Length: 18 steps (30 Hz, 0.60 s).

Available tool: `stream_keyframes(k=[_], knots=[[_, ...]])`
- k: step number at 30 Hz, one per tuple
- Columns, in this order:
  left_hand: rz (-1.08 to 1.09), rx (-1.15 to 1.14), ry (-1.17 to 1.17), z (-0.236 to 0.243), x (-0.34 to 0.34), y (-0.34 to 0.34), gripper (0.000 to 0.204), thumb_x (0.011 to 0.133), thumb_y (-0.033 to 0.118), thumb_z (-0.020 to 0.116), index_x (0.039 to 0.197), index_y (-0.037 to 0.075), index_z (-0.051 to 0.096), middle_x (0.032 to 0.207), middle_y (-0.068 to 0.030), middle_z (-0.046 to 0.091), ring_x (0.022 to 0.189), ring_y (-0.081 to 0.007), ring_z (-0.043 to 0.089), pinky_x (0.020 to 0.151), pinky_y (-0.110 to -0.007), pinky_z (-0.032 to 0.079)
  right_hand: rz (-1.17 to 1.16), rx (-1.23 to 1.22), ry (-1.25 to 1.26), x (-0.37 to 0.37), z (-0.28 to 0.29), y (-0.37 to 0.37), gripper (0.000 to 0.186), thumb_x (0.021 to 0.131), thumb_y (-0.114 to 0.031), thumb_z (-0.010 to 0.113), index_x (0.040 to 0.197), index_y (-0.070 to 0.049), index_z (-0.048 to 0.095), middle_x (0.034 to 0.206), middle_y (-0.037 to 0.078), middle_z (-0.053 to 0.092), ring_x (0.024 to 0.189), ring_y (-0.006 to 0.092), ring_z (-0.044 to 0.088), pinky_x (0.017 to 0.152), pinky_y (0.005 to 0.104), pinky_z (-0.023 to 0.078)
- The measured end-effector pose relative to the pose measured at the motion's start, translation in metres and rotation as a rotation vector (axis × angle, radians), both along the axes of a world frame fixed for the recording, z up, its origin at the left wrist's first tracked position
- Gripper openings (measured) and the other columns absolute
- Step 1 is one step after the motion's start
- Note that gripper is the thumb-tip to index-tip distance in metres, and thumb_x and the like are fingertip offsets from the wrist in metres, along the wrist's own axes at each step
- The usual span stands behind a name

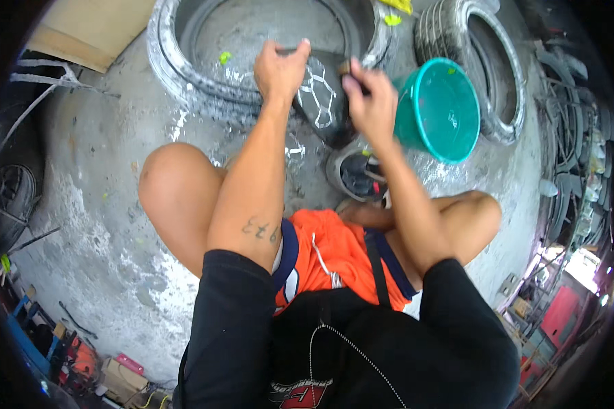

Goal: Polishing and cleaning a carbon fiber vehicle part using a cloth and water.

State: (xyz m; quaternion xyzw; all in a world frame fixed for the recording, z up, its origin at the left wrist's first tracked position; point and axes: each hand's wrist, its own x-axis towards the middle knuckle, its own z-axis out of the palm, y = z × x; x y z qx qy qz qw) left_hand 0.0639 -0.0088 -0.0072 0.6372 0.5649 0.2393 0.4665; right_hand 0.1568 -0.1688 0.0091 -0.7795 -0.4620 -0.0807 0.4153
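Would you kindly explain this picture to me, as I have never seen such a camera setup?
No machine here, only a person's two bare hands. The picture comes from the left of two fisheye cameras worn on the head, looking down, so straight edges bend. The left hand grips the edge of a dark piece with white lines; the right hand holds a small brown item, too blurred to identify. On the grey floor are a large tire beyond the hands, a teal bucket at right and a second tire past it.
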Motion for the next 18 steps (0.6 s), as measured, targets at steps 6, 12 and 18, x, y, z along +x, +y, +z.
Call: stream_keyframes(k=[6,12,18], knots=[[0.015,0.027,-0.023,-0.012,-0.005,0.004,0.058,0.075,0.049,0.080,0.098,-0.002,0.066,0.103,-0.0278,0.071,0.099,-0.0442,0.067,0.089,-0.050,0.052,-0.111,-0.069,0.002,-0.009,-0.013,0.010,0.028,0.089,-0.015,0.076,0.117,-0.010,0.076,0.093,0.015,0.069,0.087,0.0345,0.067,0.080,0.0414,0.054],[-0.020,0.073,-0.016,0.000,0.007,0.002,0.060,0.075,0.049,0.080,0.102,-0.003,0.068,0.105,-0.0281,0.071,0.101,-0.0445,0.067,0.091,-0.048,0.052,-0.111,0.039,0.015,-0.007,0.001,-0.003,0.032,0.087,-0.011,0.077,0.118,-0.006,0.076,0.090,0.015,0.070,0.085,0.0339,0.066,0.078,0.0423,0.053],[-0.009,0.007,-0.029,-0.006,-0.004,0.003,0.059,0.075,0.048,0.081,0.101,-0.003,0.067,0.107,-0.0286,0.071,0.102,-0.0441,0.067,0.092,-0.047,0.052,-0.176,-0.019,0.083,-0.024,-0.014,-0.015,0.034,0.089,-0.010,0.076,0.122,-0.007,0.074,0.089,0.017,0.068,0.084,0.0342,0.065,0.079,0.0418,0.052]])
